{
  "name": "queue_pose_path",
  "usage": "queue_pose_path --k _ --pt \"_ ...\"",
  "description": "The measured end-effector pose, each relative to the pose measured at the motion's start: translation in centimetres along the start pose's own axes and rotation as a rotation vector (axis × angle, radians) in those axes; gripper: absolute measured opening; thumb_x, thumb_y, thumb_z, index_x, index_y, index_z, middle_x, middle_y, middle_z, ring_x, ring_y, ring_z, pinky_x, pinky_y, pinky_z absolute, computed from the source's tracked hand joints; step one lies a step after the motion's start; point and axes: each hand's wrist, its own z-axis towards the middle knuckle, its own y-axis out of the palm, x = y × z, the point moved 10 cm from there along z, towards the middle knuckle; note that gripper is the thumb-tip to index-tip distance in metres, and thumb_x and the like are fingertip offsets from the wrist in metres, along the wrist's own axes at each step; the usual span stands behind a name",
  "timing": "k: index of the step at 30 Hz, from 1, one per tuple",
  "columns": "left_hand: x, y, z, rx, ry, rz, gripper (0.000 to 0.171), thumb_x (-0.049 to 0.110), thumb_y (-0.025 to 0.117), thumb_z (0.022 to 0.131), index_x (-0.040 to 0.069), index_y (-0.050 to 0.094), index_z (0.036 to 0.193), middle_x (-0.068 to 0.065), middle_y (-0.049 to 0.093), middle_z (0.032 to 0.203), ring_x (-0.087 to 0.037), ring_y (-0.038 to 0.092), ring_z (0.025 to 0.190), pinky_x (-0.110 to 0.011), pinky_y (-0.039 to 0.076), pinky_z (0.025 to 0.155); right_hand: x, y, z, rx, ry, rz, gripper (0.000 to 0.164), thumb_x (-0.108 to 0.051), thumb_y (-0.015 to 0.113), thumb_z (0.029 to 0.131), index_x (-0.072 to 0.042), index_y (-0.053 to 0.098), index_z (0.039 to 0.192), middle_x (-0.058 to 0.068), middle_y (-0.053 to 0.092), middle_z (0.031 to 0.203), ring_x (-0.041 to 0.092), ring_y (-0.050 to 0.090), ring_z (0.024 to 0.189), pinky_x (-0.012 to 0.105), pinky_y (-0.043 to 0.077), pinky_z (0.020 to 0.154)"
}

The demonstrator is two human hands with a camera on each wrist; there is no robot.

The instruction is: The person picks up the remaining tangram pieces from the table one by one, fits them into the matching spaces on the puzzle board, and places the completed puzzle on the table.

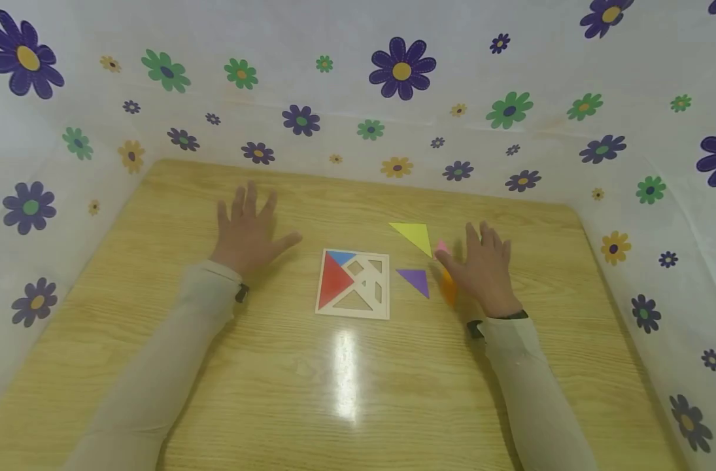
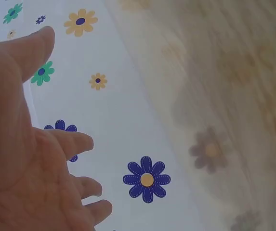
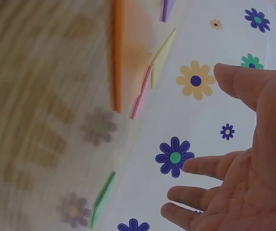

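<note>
A pale square tangram tray point(image 1: 353, 314) lies flat on the table, with a red triangle point(image 1: 335, 281) and a small blue triangle point(image 1: 340, 256) in its recesses. Left of it, my left hand point(image 1: 246, 232) has its fingers spread and holds nothing. My right hand point(image 1: 483, 271) is over the loose pieces on the right, fingers relaxed, palm bare in the right wrist view. Its thumb overlaps a pink piece point(image 1: 443, 247), and the hand partly covers an orange piece point(image 1: 448, 288). A yellow triangle point(image 1: 415, 235) and a purple triangle point(image 1: 415, 280) lie between tray and hand.
A green piece point(image 3: 102, 199) lies beyond the right fingers, mostly hidden in the head view. The wood-grain table point(image 1: 275, 392) is bordered at the back and sides by a white flowered cloth point(image 1: 346, 91). Light glares off the tabletop in front of the tray.
</note>
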Motion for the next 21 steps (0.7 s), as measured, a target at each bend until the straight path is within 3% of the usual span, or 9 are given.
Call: queue_pose_path --k 7,11,16,21 --pt "1.6 1.1 0.2 -0.035 0.063 -0.083 0.105 0.077 0.05 0.092 0.013 0.016 0.167 -0.024 -0.006 0.171 -0.047 -0.001 0.157 -0.073 0.002 0.12 -1.1 -0.1 0.6 -0.066 -0.032 0.004 0.081 -0.049 0.057 0.102 0.013 0.04 0.149 0.038 0.036 0.154 0.056 0.032 0.143 0.067 0.028 0.117" --pt "3.0 2.0 0.2 -0.078 0.104 -0.133 0.107 0.078 0.051 0.091 0.011 0.015 0.167 -0.023 -0.001 0.172 -0.046 0.003 0.157 -0.068 0.009 0.123 -1.7 0.3 1.6 -0.157 -0.047 -0.004 0.069 -0.043 0.054 0.103 0.011 0.047 0.145 0.035 0.043 0.15 0.054 0.038 0.14 0.066 0.034 0.115" --pt "5.2 3.4 -0.4 -0.18 0.168 -0.208 0.109 0.08 0.055 0.089 0.012 0.019 0.167 -0.018 0.003 0.173 -0.038 0.006 0.159 -0.058 0.014 0.127 -2.5 1.2 3.1 -0.277 -0.078 0.028 0.06 -0.035 0.056 0.104 0.009 0.049 0.145 0.033 0.049 0.146 0.049 0.045 0.136 0.062 0.04 0.112" --pt "7.5 5.0 -1.7 -0.314 0.278 -0.233 0.116 0.083 0.063 0.08 0.015 0.024 0.166 -0.01 0.018 0.172 -0.032 0.014 0.159 -0.052 0.019 0.127 -3.0 1.8 4.9 -0.346 -0.074 0.041 0.065 -0.034 0.06 0.102 0.009 0.046 0.148 0.034 0.054 0.14 0.048 0.053 0.129 0.062 0.043 0.109"
